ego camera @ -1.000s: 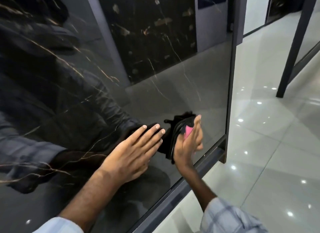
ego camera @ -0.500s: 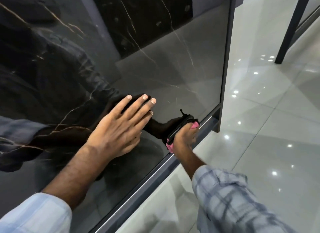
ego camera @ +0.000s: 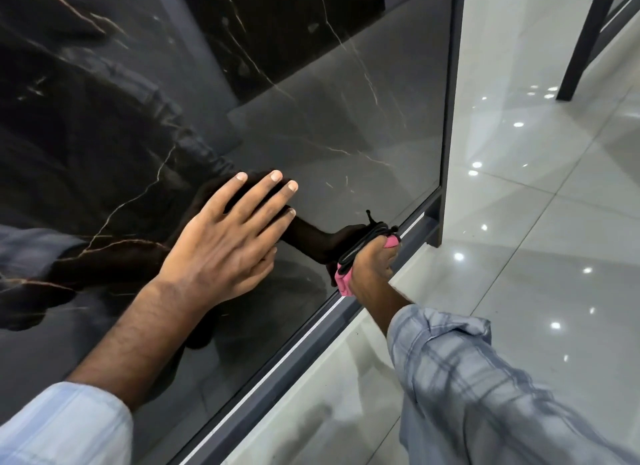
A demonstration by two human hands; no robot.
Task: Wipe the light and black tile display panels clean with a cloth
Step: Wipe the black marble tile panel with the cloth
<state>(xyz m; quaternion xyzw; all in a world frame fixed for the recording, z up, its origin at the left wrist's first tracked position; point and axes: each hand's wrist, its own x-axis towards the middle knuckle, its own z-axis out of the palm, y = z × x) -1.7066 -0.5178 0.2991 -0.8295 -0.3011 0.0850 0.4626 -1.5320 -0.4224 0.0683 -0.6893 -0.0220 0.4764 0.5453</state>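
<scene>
The black tile display panel point(ego camera: 329, 128), glossy with thin gold veins, fills the left and centre of the head view. My left hand point(ego camera: 225, 243) lies flat on it with straight, spread fingers. My right hand point(ego camera: 372, 267) presses a pink cloth point(ego camera: 343, 282) with a black edge against the panel's lower right corner, just above the bottom rail. The hand covers most of the cloth, and its fingers are hidden against the glass. No light panel is in sight.
A dark grey metal frame point(ego camera: 450, 118) borders the panel on the right, and a grey bottom rail point(ego camera: 277, 371) runs along its base. Glossy light floor tiles point(ego camera: 536, 222) lie to the right. A dark post point(ego camera: 585, 38) stands at the upper right.
My right hand slid the cloth down the panel from mid-height to the bottom corner by the rail. The left hand stayed flat on the panel. My view dropped lower.
</scene>
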